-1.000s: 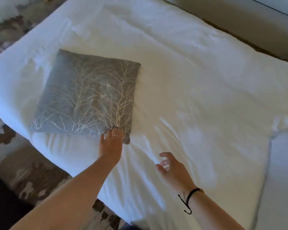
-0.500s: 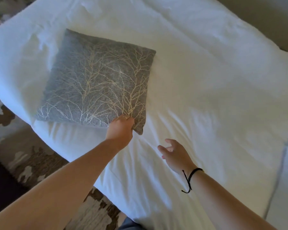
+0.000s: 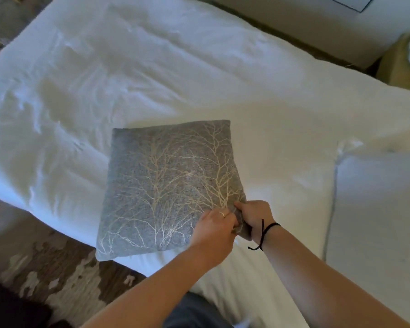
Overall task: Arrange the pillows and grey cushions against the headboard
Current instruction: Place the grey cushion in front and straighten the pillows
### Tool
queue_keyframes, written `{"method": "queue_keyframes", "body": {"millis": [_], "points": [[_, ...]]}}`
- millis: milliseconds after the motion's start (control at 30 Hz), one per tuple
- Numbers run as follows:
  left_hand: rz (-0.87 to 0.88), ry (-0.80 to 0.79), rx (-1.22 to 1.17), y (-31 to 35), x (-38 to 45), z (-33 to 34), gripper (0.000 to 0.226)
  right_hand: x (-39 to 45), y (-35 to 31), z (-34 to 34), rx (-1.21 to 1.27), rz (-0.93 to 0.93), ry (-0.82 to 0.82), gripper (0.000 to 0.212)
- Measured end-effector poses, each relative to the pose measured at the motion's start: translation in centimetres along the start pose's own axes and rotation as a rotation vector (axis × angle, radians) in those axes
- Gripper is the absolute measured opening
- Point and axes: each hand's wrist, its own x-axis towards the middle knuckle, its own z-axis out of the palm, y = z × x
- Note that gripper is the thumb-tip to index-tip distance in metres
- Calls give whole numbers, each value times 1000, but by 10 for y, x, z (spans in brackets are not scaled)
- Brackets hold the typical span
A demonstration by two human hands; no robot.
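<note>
Cushion: our grey cushion (image 3: 168, 185) with the pale branch pattern lies near the edge of the bed (image 3: 152, 74), one corner overhanging it.
Left hand: our left hand (image 3: 214, 224) pinches the cushion's near right corner.
Right hand: our right hand (image 3: 255, 215) grips the same corner.
Pillow: a white pillow (image 3: 376, 209) sits at the right.

Soft daylight, slight motion blur

Coarse woven grey cushion (image 3: 166, 185), smooth white duvet (image 3: 128, 67)
</note>
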Motion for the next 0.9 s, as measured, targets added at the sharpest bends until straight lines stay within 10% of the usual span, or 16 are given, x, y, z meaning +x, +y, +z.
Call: {"method": "queue_keyframes", "body": {"millis": [200, 433, 733, 900], "points": [[-14, 108, 199, 29, -1, -35, 92, -55, -10, -38, -53, -510, 94, 45], [278, 126, -38, 160, 2, -29, 119, -148, -14, -183, -267, -938, 391, 48], [303, -586, -391, 286, 18, 40, 111, -172, 95, -363, -324, -646, 887, 52], [71, -714, -359, 317, 25, 84, 99, -147, 156, -394, -296, -449, 798, 45]]}}
